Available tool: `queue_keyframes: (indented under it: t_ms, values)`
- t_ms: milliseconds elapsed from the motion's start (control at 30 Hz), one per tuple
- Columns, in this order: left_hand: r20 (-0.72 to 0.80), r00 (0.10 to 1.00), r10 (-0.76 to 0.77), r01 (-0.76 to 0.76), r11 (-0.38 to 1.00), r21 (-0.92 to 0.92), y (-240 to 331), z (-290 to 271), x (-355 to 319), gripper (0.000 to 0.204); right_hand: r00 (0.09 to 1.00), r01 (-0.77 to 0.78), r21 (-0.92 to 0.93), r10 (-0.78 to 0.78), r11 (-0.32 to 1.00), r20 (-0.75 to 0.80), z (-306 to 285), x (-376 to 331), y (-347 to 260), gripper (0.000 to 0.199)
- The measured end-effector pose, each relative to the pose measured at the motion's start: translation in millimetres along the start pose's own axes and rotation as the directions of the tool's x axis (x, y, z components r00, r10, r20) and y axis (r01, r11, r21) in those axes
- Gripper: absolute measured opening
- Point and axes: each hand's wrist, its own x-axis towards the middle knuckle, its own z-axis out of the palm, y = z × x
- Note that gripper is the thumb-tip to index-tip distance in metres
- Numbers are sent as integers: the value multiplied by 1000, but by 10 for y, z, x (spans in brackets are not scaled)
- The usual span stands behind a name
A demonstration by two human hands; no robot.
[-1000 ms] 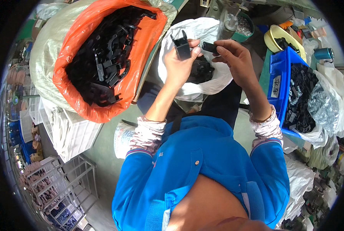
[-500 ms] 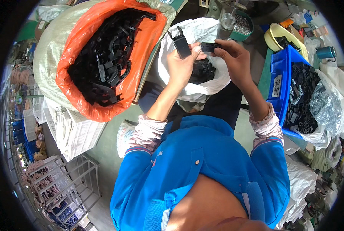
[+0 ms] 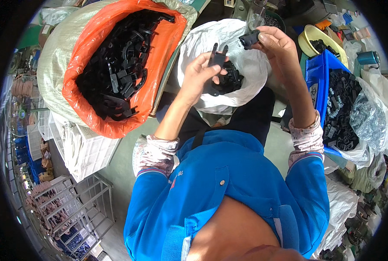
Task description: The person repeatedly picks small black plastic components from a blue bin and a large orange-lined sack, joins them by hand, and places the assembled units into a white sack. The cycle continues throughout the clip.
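Note:
Over the white sack, my left hand is closed around a black plastic part with two prongs pointing away from me. Its lower end shows below my fingers. Farther off and to the right, my right hand pinches a smaller black plastic piece between thumb and fingers, close to a clear-and-metal upright fixture. The two pieces are apart. Inside the sack, beneath my left hand, lies a heap of black parts.
At left an orange-lined sack holds many black parts. On the right stand a blue bin with black parts and springs, and a yellow basin. A green bowl of small metal pieces sits behind the fixture. White crates stand lower left.
My hands have moved apart. The right went up and right with its piece toward the fixture; the left dropped slightly toward me, turning the pronged part.

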Motion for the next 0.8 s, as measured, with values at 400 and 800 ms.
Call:
queue_keyframes:
  t_ms: [400, 800]
  values:
    - [162, 981, -105, 128, 982, -139, 79, 77, -60, 45, 993, 24, -261, 7, 965, 116, 100, 77, 13, 23]
    - [173, 980, -103, 134, 975, -179, -2, 88, -6, 42, 985, -2, -299, 54, 954, 166, 208, 25, 85, 17]
